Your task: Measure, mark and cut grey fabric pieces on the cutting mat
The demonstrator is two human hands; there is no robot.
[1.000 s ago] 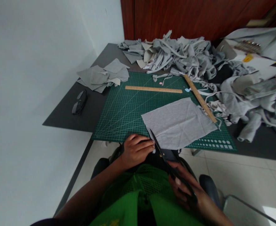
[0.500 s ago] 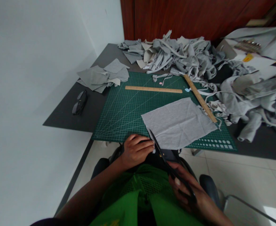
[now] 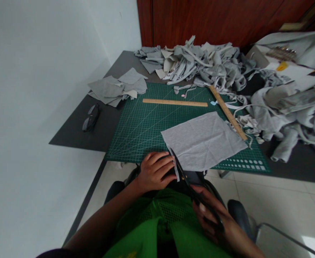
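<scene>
A sheet of light grey fabric (image 3: 200, 143) lies flat with a few creases, its near edge reaching the front of the green cutting mat. My left hand (image 3: 156, 171) is at its lower left corner, fingers bent over the edge and gripping it. From there a narrow strip (image 3: 177, 172) of the same fabric hangs down beside my fingertips. In my right hand (image 3: 214, 211), below the mat's front edge, is a pair of black scissors (image 3: 183, 173). Their blades point up and away along the fabric's left edge, close to my left fingertips; whether they are parted is unclear.
Two wooden rulers, one level (image 3: 175, 103) and one slanted (image 3: 227, 113), lie on the cutting mat (image 3: 130, 125). Glasses (image 3: 91, 117) and fabric pieces (image 3: 117, 87) rest at left. Scrap heaps (image 3: 200, 61) fill the back and right, beside a white box (image 3: 302, 77).
My left hand has shifted slightly up along the fabric edge, and its thumb stands further from the fingers. More of the narrow strip shows below. The scissors have hardly moved.
</scene>
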